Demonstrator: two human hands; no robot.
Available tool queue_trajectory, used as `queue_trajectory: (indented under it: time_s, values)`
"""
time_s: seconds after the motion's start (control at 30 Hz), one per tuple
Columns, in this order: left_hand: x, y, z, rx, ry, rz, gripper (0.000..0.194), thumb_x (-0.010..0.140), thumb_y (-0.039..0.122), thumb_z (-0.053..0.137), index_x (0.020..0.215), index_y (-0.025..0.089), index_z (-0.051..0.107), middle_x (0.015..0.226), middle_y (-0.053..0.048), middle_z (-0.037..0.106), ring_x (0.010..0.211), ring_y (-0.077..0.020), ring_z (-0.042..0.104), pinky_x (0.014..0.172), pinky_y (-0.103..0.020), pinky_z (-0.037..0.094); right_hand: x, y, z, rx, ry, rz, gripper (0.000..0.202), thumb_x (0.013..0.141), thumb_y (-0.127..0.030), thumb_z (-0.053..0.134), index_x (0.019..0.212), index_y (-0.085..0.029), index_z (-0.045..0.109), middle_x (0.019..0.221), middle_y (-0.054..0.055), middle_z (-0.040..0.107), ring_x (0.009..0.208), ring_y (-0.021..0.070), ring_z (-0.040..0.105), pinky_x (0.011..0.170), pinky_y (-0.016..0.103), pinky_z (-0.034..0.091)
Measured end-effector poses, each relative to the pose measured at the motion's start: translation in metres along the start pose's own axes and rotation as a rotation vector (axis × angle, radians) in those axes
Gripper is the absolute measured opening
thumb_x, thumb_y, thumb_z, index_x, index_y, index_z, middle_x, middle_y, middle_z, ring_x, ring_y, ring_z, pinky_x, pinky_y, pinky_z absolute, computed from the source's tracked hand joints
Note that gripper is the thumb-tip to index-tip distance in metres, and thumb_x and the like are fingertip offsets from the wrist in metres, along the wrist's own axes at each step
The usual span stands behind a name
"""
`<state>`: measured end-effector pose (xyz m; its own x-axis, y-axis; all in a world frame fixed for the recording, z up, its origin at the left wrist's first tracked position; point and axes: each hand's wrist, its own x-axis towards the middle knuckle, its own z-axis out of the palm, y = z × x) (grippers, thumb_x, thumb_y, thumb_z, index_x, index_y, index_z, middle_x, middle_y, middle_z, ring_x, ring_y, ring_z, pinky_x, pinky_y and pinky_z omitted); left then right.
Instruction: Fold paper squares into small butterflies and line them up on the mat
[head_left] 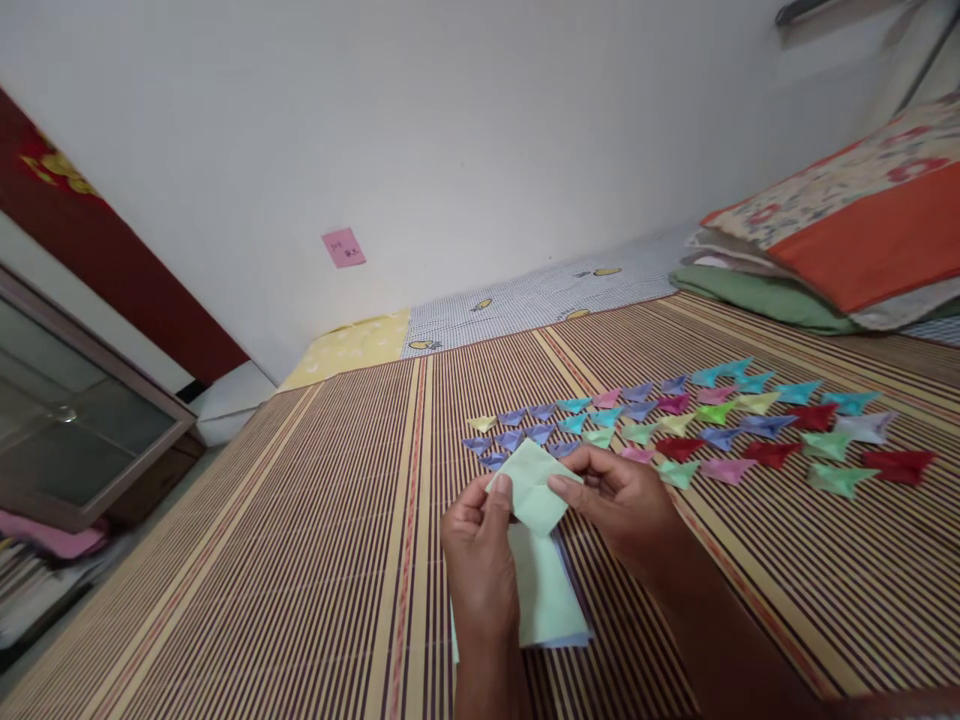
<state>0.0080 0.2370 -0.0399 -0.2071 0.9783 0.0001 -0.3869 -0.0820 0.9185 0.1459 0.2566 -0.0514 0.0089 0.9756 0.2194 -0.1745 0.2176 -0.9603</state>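
Note:
A light green folded paper square (531, 488) is held up between both hands, turned so its corners point up, down and sideways. My left hand (481, 550) pinches its left corner, thumb on the near face. At the right corner my right hand (626, 505) does the same with thumb and bent fingers. Below lies a stack of paper sheets (546, 595), pale green on top with a bluish edge under it, partly hidden by my left hand and wrist. Just beyond the hands, several small folded paper boats (679, 449) in many colours stand in rows.
A striped bamboo mat (300, 540) covers the bed. Folded quilts (847, 240) are piled at the back right. Patterned cloth (510, 300) runs along the white wall, where a pink note (343, 248) is stuck. A glass-fronted cabinet (82, 400) stands at the left.

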Motion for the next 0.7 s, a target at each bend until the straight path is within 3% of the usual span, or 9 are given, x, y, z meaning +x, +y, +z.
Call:
queue_trajectory:
  time_s: [0.13, 0.27, 0.37, 0.47, 0.6, 0.7]
  values:
    - [0.0021, 0.002, 0.0015, -0.117, 0.028, -0.055, 0.031, 0.071, 0.04, 0.089, 0.082, 0.013, 0.077, 0.069, -0.003, 0.072, 0.056, -0.0118, 0.062, 0.055, -0.021, 0.049, -0.0011, -0.0016, 0.0014, -0.046, 0.035, -0.018, 0.018, 0.082, -0.035, 0.077, 0.086, -0.019, 0.071, 0.069, -0.003, 0.064, 0.062, 0.0138, 0.055, 0.057, 0.024, 0.043]
    - [0.0066, 0.0022, -0.0003, -0.246, 0.123, -0.08, 0.035, 0.061, 0.037, 0.096, 0.078, 0.014, 0.078, 0.069, -0.003, 0.072, 0.057, -0.0096, 0.061, 0.054, -0.018, 0.047, -0.0014, -0.0017, 0.0046, -0.06, 0.014, 0.001, 0.02, 0.083, -0.035, 0.076, 0.076, -0.019, 0.066, 0.066, -0.003, 0.06, 0.061, 0.0132, 0.052, 0.057, 0.024, 0.041]
    - [0.008, 0.0013, -0.0012, -0.303, 0.132, -0.115, 0.037, 0.059, 0.038, 0.097, 0.079, 0.014, 0.078, 0.073, -0.004, 0.073, 0.06, -0.0107, 0.063, 0.056, -0.019, 0.048, -0.0013, -0.0031, 0.0052, -0.119, 0.015, -0.038, 0.022, 0.087, -0.034, 0.071, 0.073, -0.02, 0.062, 0.064, -0.004, 0.054, 0.061, 0.0127, 0.049, 0.056, 0.024, 0.038]
    - [0.0062, -0.0007, -0.0001, -0.243, 0.112, -0.098, 0.038, 0.065, 0.044, 0.093, 0.078, 0.012, 0.076, 0.071, -0.003, 0.071, 0.057, -0.0097, 0.059, 0.053, -0.019, 0.046, -0.0021, -0.0052, 0.0046, -0.132, -0.034, -0.027, 0.023, 0.088, -0.035, 0.07, 0.074, -0.02, 0.06, 0.064, -0.004, 0.053, 0.06, 0.0129, 0.048, 0.055, 0.025, 0.037]
    - [0.0028, -0.0026, 0.0017, -0.048, 0.095, -0.062, 0.04, 0.074, 0.049, 0.086, 0.068, 0.014, 0.069, 0.056, 0.004, 0.056, 0.047, -0.007, 0.046, 0.046, -0.018, 0.037, -0.0038, -0.0057, 0.0051, -0.118, -0.083, 0.039, 0.022, 0.087, -0.039, 0.073, 0.081, -0.019, 0.065, 0.07, -0.001, 0.061, 0.064, 0.0158, 0.054, 0.057, 0.026, 0.042]
    - [0.0023, -0.0012, 0.0008, 0.019, 0.109, -0.006, 0.037, 0.07, 0.046, 0.089, 0.071, 0.015, 0.068, 0.058, 0.005, 0.056, 0.053, -0.0084, 0.05, 0.051, -0.018, 0.041, -0.0034, -0.0031, 0.005, -0.143, -0.07, 0.064, 0.025, 0.089, -0.041, 0.07, 0.081, -0.017, 0.068, 0.07, 0.0, 0.062, 0.063, 0.0157, 0.055, 0.056, 0.027, 0.044]
